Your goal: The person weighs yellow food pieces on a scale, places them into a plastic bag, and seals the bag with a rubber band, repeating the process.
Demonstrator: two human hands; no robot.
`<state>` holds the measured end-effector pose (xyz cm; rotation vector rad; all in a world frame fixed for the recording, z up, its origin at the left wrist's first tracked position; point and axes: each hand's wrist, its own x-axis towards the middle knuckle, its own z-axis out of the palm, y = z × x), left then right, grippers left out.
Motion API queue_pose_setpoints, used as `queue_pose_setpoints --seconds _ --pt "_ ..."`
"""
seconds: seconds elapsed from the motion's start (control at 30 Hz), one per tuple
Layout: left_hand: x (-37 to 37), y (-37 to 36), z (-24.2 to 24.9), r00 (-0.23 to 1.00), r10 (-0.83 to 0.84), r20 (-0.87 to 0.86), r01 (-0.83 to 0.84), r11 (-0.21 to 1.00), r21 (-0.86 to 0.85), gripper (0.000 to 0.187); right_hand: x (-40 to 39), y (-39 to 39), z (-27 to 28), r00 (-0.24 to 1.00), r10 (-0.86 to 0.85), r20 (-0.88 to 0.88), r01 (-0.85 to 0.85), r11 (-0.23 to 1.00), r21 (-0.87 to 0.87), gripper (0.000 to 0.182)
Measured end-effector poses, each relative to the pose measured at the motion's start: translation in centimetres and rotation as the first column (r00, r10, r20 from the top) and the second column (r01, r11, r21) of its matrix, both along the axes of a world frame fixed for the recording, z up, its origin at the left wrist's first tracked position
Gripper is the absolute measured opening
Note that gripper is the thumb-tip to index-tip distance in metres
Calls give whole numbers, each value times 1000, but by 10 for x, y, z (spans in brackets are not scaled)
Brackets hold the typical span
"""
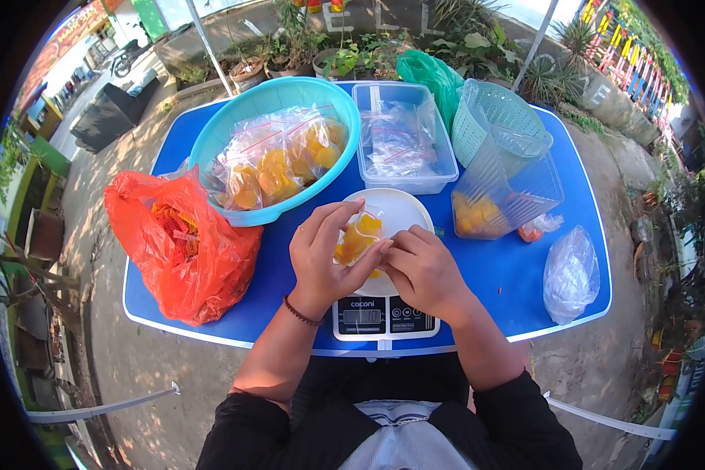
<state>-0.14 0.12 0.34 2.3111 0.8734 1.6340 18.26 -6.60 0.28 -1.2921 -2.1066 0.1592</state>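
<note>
Over the white round plate [406, 210] of a kitchen scale [385, 318], my two hands hold a small clear bag [359, 236] with yellow-orange pieces inside. My left hand [319, 254] grips the bag's left side and top between thumb and fingers. My right hand [424, 270] is closed at the bag's right edge, with its fingertips pinched close to my left thumb. Below them the scale's display faces me; its digits are too small to read surely.
A turquoise basin [351, 129] holds filled bags. Near it are a red bag [231, 270], a clear box [423, 186] with flat bags, a green bag [431, 78], a mint basket [497, 110], a tilted clear container [525, 192] with yellow pieces, and a plastic bundle [570, 276].
</note>
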Motion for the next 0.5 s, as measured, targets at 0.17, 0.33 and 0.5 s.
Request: queue_pose_setpoints --seconds 0.17,0.33,0.5 --pt "-3 1 -2 1000 -19 -20 19 1000 19 57 2 -2 0 994 103 44 -100 993 -61 9" --pt "-3 1 0 1000 -22 -18 22 1000 18 57 1 -1 3 995 90 33 -87 992 -90 11" --pt "0 -1 -2 1000 -1 -13 1 1000 17 55 5 5 3 997 -39 -70 39 999 5 13"
